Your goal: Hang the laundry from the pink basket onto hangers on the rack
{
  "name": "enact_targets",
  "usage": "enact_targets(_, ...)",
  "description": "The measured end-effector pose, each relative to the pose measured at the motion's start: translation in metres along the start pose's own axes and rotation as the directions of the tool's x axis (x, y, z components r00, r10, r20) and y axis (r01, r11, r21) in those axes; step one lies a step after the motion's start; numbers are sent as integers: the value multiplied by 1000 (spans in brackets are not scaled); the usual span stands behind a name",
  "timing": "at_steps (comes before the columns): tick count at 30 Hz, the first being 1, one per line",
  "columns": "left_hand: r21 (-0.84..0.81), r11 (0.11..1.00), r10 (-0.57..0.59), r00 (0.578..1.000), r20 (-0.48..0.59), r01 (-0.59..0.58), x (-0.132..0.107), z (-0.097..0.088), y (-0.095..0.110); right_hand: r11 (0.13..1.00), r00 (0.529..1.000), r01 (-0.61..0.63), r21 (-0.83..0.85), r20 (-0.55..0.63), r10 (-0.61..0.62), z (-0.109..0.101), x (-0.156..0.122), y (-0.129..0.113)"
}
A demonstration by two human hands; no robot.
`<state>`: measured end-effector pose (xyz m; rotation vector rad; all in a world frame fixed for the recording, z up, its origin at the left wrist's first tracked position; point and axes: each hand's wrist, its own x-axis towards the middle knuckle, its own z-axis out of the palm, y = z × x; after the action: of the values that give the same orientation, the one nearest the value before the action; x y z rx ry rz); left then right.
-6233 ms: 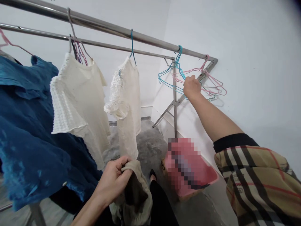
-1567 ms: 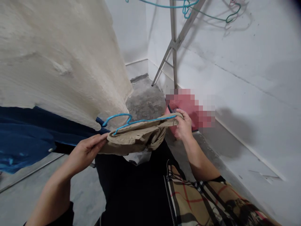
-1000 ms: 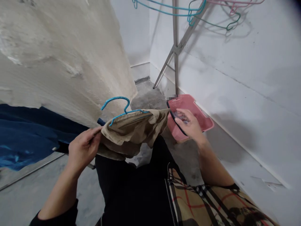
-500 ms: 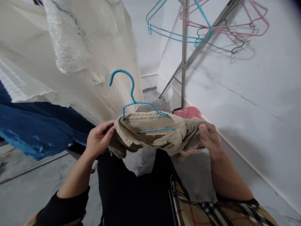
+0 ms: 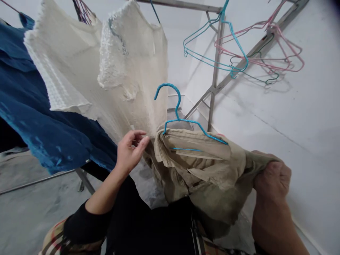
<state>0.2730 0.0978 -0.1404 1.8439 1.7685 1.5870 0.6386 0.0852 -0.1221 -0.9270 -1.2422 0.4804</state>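
Currently: blue garment hanging far left of khaki shirt; cream blouse hanging behind shirt; left hand staying open just beside shirt; blue wire hanger sitting inside collar; right hand clenching shirt's fabric; spare hangers dangling upper right of shirt.

Matt, creased khaki cotton on the shirt! Glossy blue plastic-coated wire on the hanger, dull brushed steel on the rack upright, soft nubbly knit on the white top, and rough, grey concrete floor below!
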Motion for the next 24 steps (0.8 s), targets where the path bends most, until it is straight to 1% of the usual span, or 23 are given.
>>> enact_targets(1, -35, 999, -12, 998, 64, 14, -2, 2, 8, 1000, 1000, 17, -9, 15, -17, 1, -2, -2)
enact_targets(3, -44, 999, -19, 985, 169, 26, -5, 7, 19, 998, 997, 53, -25, 55, -51, 3, -6, -4)
enact_targets(5, -11, 1000, -15, 980, 198, 18, -6, 11, 24, 995, 991, 88, -49, 104, -82, 1, -10, -2)
enact_targets(8, 67, 997, 21, 981, 194, -34, -2, 11, 24, 990, 977, 114, -88, 193, -96, -6, -12, 6)
enact_targets(10, 153, 983, 75, 987, 142, -97, 3, 7, 23, 981, 962, 145, -132, 251, -109, -12, -12, 11)
enact_targets(12, 248, 962, 120, 993, 6, -118, 9, 2, 24, 972, 924, 167, -166, 370, -96, -17, -10, 14)
enact_targets(14, 304, 948, 146, 979, -140, -98, 11, -3, 26, 975, 882, 168, -147, 463, -82, -18, -9, 15)
enact_targets(15, 306, 947, 155, 974, -166, -99, 11, -5, 28, 979, 887, 159, -127, 454, -85, -17, -9, 14)
enact_targets(16, 288, 951, 158, 977, -143, -111, 10, -7, 29, 983, 915, 145, -110, 393, -91, -17, -9, 14)
enact_targets(17, 250, 960, 151, 985, -80, -127, 9, -7, 29, 987, 952, 122, -102, 294, -87, -16, -10, 13)
enact_targets(18, 199, 971, 135, 991, 8, -134, 6, -8, 28, 991, 980, 92, -100, 185, -72, -15, -10, 12)
enact_targets(19, 148, 981, 111, 990, 91, -123, 4, -8, 27, 993, 995, 59, -100, 86, -50, -14, -11, 11)
enact_targets(20, 105, 990, 79, 985, 152, -96, 1, -8, 24, 995, 1000, 30, -99, 8, -29, -13, -11, 10)
enact_targets(21, 74, 995, 45, 983, 180, -59, -1, -7, 21, 995, 999, 13, -101, -44, -17, -13, -10, 10)
enact_targets(22, 57, 998, 11, 982, 186, -22, -2, -7, 17, 993, 996, 18, -115, -86, -28, -13, -8, 9)
enact_targets(24, 44, 999, -37, 983, 181, 30, -6, -5, 10, 980, 979, 69, -188, -174, -103, -12, -2, 8)
